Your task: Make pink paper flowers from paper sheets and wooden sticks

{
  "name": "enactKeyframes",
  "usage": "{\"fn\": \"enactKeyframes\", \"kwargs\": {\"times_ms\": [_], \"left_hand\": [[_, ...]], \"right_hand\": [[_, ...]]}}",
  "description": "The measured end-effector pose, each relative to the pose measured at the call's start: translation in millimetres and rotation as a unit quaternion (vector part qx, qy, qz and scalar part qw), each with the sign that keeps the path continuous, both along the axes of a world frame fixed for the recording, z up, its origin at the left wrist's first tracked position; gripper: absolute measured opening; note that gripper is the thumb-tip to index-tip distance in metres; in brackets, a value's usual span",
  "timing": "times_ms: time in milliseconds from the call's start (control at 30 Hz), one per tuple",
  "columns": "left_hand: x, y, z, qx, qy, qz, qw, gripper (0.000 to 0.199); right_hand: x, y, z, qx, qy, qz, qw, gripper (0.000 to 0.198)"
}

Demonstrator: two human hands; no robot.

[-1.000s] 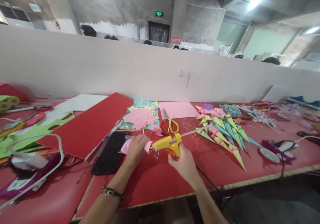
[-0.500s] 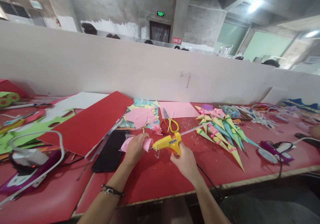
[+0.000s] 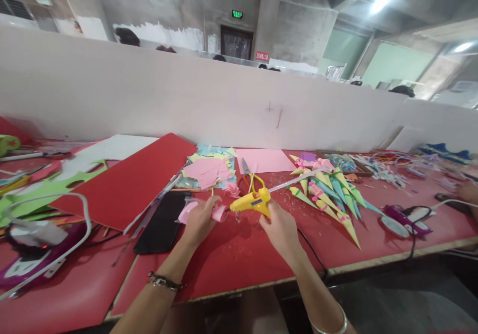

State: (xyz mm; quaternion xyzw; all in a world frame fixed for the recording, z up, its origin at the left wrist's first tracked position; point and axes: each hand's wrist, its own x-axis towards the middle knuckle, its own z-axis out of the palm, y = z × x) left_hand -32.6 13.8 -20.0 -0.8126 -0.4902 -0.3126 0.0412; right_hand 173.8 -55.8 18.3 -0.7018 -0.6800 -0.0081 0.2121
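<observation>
A yellow hot glue gun is gripped in my right hand, a clear glue stick jutting from its back end. Its nozzle points left, close to a curled piece of pink paper. My left hand is closed around that pink paper, with a thin stick showing above the fingers. Behind the hands lie a pink paper rosette and scissors with yellow and red handles. To the right is a pile of pale yellow and blue cones with pink and green trim.
A black phone lies left of my left hand, beside a large red sheet. Pink paper pieces are stacked at the back. Purple power strips sit at both sides. A white partition stands behind. Another person's hand shows far right.
The glue gun has tilted, its back end lower against the scissors and its glue stick rising more steeply. The curled pink paper has turned in my left hand. The view has shifted slightly.
</observation>
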Motion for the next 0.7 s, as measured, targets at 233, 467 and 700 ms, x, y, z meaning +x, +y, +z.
{"fn": "enactKeyframes", "kwargs": {"times_ms": [233,467,700], "left_hand": [[-0.3,-0.3,0.6,-0.016,0.005,0.0,1.0,0.016],[-0.3,0.1,-0.5,-0.032,0.004,-0.004,0.999,0.019],[-1.0,-0.4,0.9,-0.076,-0.004,-0.018,0.997,0.022]], "right_hand": [[-2.0,-7.3,6.0,0.0,-0.015,0.022,1.0,0.026],[-3.6,-8.7,4.7,-0.027,0.007,0.047,0.998,0.021],[-1.3,-7.9,12.3,-0.051,-0.027,0.027,0.998,0.025]]}}
